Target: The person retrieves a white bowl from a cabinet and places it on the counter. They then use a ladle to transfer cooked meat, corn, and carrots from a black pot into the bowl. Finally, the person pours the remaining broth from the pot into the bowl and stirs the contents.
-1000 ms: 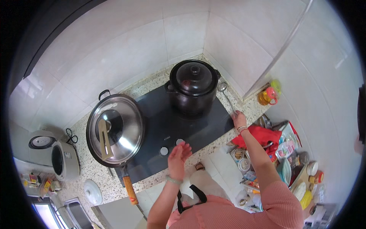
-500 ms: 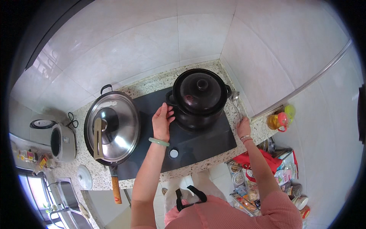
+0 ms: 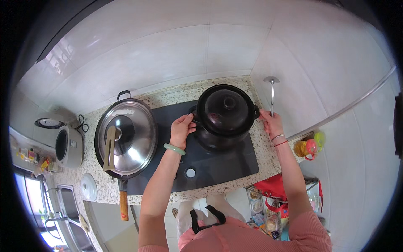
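Gripping a black clay pot point(image 3: 226, 115) by its two side handles, a person stands at a dark stovetop point(image 3: 218, 161).

Seen from above, the left hand point(image 3: 181, 130) has its fingers curled closed around the pot's left handle, a pale green bangle on that wrist. The right hand point(image 3: 270, 122) reaches to the pot's right handle; whether its fingers are fully closed on it cannot be told. The lidded pot sits on the right part of the stovetop, set into a speckled stone counter point(image 3: 268, 153) in a white-tiled corner. Just left of it rests a steel wok point(image 3: 125, 138) under a glass lid, its wooden handle pointing toward the person. Farther left stands a white rice cooker point(image 3: 67, 145).
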`<act>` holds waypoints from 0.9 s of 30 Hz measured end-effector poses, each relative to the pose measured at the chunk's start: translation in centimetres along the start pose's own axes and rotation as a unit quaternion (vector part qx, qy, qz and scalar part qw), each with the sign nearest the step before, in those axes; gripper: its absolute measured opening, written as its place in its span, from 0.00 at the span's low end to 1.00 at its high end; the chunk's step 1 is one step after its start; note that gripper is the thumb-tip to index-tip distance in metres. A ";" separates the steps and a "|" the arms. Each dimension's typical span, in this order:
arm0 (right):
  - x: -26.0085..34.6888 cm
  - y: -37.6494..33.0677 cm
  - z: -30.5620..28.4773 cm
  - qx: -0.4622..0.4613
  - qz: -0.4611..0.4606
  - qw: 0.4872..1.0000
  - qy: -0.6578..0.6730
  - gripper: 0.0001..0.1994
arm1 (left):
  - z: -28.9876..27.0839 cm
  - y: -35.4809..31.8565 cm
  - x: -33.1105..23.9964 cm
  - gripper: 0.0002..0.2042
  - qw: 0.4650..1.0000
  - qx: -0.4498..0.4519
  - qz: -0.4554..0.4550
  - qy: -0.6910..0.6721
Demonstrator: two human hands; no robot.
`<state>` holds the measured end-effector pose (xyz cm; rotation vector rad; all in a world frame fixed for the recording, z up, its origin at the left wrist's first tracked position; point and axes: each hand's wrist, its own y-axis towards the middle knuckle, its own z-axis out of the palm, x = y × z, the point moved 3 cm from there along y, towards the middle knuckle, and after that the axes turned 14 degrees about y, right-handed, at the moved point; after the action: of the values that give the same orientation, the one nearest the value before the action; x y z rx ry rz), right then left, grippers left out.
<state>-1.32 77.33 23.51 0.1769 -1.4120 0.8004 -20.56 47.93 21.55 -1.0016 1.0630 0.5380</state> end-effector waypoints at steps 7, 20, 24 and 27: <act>-1.0 0.5 1.3 0.025 0.039 0.999 0.021 0.14 | -0.5 0.2 -0.2 0.12 0.999 0.016 0.001 0.039; -0.9 1.1 1.7 0.053 0.103 0.989 0.090 0.15 | -0.2 1.3 0.1 0.13 0.995 0.010 0.003 0.096; -1.4 1.8 1.5 0.060 0.080 0.991 0.083 0.15 | -0.2 1.6 0.2 0.13 0.995 -0.001 0.022 0.100; -1.6 1.8 1.4 0.045 0.071 0.993 0.087 0.15 | 0.0 1.2 0.3 0.14 0.994 -0.012 0.031 0.104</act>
<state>-3.44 77.26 21.65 0.0744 -1.2339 0.9744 -21.41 48.45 20.79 -1.0637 1.2786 0.5058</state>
